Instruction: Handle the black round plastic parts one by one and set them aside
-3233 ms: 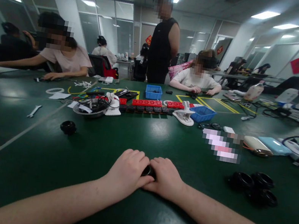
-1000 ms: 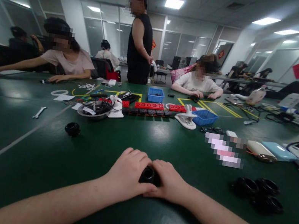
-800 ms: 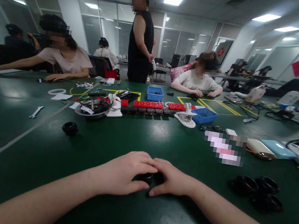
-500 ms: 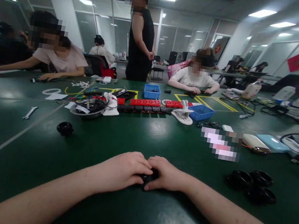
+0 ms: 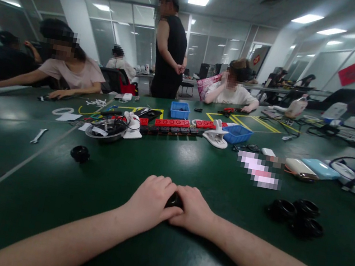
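Between my two hands, near the front middle of the table, is a black round part (image 5: 174,200), mostly covered by fingers. My left hand (image 5: 152,202) wraps round it from the left, and its thumb lies across the near side. My right hand (image 5: 196,210) grips the same part from the right, thumb and fingertips meeting those of the left. A similar glossy black ring-shaped part (image 5: 80,153) stands alone to the left. Three more like it sit in a group at the right, among them one black ring (image 5: 282,210) at the group's left.
A wrench (image 5: 38,136) lies at left. Farther back stand a bowl of cables (image 5: 106,134), red power strips (image 5: 172,122), a white clamp base (image 5: 216,136) and a blue bin (image 5: 238,135). Power banks (image 5: 301,168) lie at right. Other people sit round the table; a person (image 5: 171,54) stands behind.
My left hand has turned over the black part and closed further round it, thumb now across its front. The view shifted slightly. Across the table, a seated person raised a hand to the head.
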The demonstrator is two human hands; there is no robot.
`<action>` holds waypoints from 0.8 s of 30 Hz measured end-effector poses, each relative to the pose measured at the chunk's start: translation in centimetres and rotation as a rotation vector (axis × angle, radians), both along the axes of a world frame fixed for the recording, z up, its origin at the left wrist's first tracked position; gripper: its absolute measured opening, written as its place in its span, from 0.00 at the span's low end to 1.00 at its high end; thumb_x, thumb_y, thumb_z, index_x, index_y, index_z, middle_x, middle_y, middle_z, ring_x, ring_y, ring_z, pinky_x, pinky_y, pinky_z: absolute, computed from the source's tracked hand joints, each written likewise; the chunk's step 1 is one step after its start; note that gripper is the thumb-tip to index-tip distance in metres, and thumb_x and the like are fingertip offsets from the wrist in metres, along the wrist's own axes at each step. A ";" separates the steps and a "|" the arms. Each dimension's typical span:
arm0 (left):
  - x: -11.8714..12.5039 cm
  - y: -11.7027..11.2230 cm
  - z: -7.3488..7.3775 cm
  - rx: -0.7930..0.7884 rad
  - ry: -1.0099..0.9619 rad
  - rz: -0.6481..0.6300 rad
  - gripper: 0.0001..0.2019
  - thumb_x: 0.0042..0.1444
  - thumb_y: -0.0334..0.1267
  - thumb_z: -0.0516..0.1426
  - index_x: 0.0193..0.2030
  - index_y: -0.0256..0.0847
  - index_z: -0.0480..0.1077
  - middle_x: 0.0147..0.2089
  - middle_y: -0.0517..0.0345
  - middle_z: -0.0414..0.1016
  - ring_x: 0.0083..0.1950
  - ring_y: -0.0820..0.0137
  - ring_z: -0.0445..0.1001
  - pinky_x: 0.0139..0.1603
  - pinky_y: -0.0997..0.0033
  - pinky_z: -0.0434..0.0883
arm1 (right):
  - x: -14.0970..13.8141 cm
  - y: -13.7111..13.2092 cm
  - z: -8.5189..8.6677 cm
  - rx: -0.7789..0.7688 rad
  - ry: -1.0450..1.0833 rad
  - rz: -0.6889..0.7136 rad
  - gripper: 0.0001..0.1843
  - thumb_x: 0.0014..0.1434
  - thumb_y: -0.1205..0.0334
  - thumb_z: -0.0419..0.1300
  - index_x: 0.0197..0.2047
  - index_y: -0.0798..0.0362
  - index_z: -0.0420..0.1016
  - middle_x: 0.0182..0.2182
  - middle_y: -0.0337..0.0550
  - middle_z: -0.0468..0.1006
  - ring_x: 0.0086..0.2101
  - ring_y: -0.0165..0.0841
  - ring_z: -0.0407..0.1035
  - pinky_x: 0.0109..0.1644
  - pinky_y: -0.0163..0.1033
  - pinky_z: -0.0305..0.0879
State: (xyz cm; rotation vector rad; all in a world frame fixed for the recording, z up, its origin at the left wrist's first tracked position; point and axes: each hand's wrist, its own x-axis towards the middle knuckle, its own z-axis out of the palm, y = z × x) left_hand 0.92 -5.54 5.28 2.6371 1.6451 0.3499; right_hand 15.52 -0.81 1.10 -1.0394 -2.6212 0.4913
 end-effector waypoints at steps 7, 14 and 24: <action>-2.5 0.0 2.1 -0.168 -0.187 -0.258 0.30 0.48 0.42 0.61 0.57 0.46 0.56 0.56 0.54 0.60 0.57 0.61 0.58 0.56 0.59 0.58 | 2.2 2.0 2.1 -0.220 -0.049 0.329 0.25 0.38 0.56 0.67 0.41 0.55 0.69 0.38 0.44 0.71 0.39 0.37 0.64 0.42 0.41 0.58; -2.4 0.5 2.3 -0.267 -0.168 -0.478 0.24 0.52 0.26 0.56 0.55 0.49 0.61 0.57 0.59 0.63 0.57 0.65 0.60 0.57 0.63 0.57 | 2.3 2.8 1.9 -0.228 -0.063 0.425 0.26 0.42 0.54 0.66 0.45 0.52 0.70 0.36 0.42 0.69 0.38 0.36 0.62 0.42 0.40 0.57; -0.8 0.2 0.4 -0.138 -0.061 -0.040 0.15 0.46 0.41 0.63 0.40 0.38 0.69 0.36 0.56 0.69 0.38 0.64 0.68 0.38 0.65 0.66 | 0.6 1.1 -0.1 -0.061 -0.004 0.064 0.22 0.38 0.47 0.65 0.30 0.56 0.67 0.26 0.40 0.70 0.29 0.32 0.62 0.31 0.35 0.54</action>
